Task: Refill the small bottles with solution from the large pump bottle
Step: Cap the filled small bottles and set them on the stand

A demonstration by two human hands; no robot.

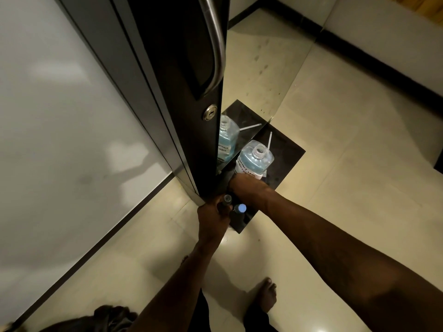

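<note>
The large bottle (254, 159) of blue solution stands on a small black shelf (287, 152), its neck open with no pump on it. My right hand (249, 188) grips its lower part near the white label. The pump's white tube (269, 140) lies on the shelf behind the bottle. My left hand (213, 219) holds a small dark open bottle (226, 200) at the shelf's near end. Another small bottle (239, 209) with a pale blue top stands right beside it.
A dark door (182, 92) with a steel handle (215, 44) and lock (210, 112) stands just left of the shelf. A mirror panel (259, 68) behind reflects the bottle. Beige floor tiles lie below, with my bare foot (267, 294) on them.
</note>
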